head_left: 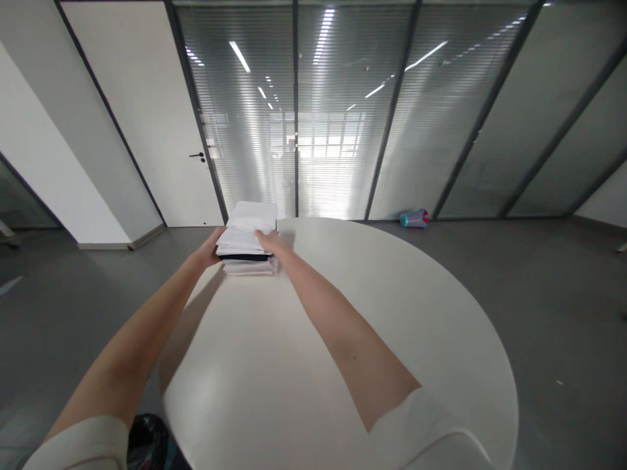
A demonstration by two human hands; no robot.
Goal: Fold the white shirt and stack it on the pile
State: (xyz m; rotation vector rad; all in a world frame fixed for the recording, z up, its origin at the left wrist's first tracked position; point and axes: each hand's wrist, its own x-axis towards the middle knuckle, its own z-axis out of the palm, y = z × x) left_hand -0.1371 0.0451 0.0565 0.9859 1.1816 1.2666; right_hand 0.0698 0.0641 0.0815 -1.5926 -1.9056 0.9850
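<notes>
The left hand (211,249) and right hand (271,241) grasp a blocky stack (245,228) of folded cloth (white, one dark layer (246,257)), far left on the smooth, rounded table (406,300).

The folded white stack (249,225) looks like soft, matt cloth, the white tabletop (255,365) is smooth with a faint satin sheen, the partition (333,91) is glossy glass, the door (132,98) has a flat, matt finish, and the black bag (147,436) (thin plastic, by its look) is crinkled and shiny.
</notes>
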